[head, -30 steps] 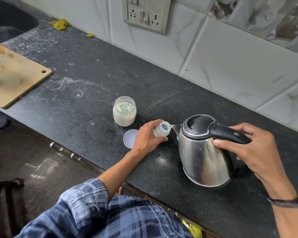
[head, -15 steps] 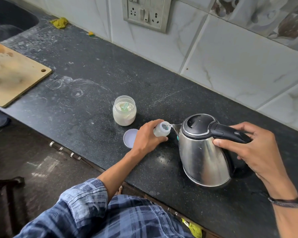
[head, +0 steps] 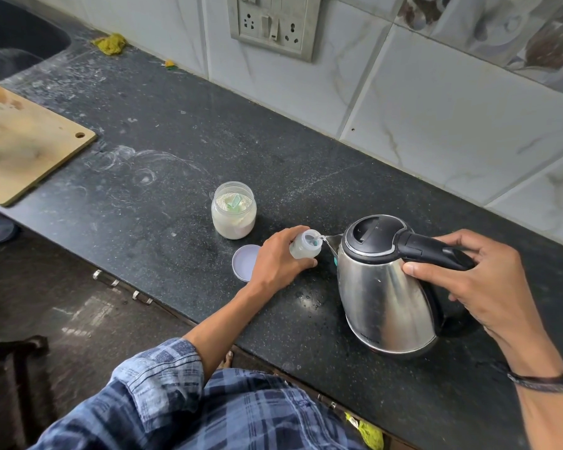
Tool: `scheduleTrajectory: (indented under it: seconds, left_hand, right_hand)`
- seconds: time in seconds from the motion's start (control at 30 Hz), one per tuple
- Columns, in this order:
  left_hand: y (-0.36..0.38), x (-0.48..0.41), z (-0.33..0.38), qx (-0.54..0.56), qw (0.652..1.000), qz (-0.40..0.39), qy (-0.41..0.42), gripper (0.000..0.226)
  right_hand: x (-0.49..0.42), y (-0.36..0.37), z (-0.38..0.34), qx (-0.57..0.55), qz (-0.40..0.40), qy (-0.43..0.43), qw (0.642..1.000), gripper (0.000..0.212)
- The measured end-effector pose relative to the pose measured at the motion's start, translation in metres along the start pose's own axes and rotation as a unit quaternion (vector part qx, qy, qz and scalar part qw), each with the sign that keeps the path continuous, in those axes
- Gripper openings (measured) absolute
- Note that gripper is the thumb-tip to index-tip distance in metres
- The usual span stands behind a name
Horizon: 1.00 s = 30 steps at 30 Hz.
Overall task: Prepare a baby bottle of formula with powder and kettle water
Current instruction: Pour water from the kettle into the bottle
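Over the last second I saw almost nothing shift: my left hand (head: pixel 278 254) kept its fingers (head: pixel 306 264) curled round the baby bottle (head: pixel 304 246), tilted low at the counter (head: pixel 176 157) with its mouth toward three o'clock. My right hand (head: pixel 478 280) stayed wrapped round the handle of the kettle (head: pixel 384 287), whose spout sat just beside that mouth. A thin thread of water seemed to join them, so I judged the pour ongoing, though the fill level was hidden. The powder jar (head: pixel 234 211) stood at the bottle's ten o'clock and its lid (head: pixel 246 262) lay at eight.
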<state>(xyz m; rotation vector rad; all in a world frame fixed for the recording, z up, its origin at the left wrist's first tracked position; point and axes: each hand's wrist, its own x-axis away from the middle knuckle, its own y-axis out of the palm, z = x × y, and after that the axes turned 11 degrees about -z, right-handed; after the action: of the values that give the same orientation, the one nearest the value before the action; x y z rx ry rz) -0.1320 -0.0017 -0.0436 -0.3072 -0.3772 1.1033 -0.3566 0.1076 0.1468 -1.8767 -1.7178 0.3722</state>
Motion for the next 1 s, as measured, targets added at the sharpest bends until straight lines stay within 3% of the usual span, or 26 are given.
scheduleTrajectory:
  seconds: [1.0]
  left_hand:
    - [0.0012, -0.0044, -0.0072, 0.007, 1.0, -0.003, -0.01, 0.062]
  right_hand:
    - [-0.0034, 0.0007, -0.0008, 0.018, -0.006, -0.006, 1.0, 0.039]
